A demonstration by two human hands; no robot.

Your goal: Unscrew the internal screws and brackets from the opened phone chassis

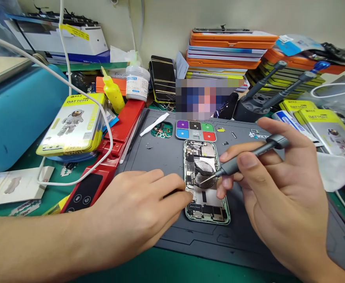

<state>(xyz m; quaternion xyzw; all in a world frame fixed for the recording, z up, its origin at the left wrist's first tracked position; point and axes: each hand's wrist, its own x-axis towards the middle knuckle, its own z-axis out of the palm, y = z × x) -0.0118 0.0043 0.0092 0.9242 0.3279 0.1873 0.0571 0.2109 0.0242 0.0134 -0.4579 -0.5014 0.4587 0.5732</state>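
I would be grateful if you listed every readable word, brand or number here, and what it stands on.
"BATTERY": yellow box on the left
"BATTERY": yellow boxes on the right
"PASTE": white jar, rest unclear
"WKT": dark mat, rest unclear
Too small or blurred: print inside the opened phone, and elsewhere.

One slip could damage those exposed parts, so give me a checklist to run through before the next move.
1. Screwdriver gripped: ok, held in the fingers of the right hand.
2. Left hand at the opened phone: ok, fingertips at its left edge.
3. Screwdriver tip off the exposed parts: cannot tell; it points into the phone, but contact is unclear.
4. Loose small parts contained: not ok; a small metal piece and other bits lie on the gray mat.
5. White cable away from the phone: ok, it loops off to the left.
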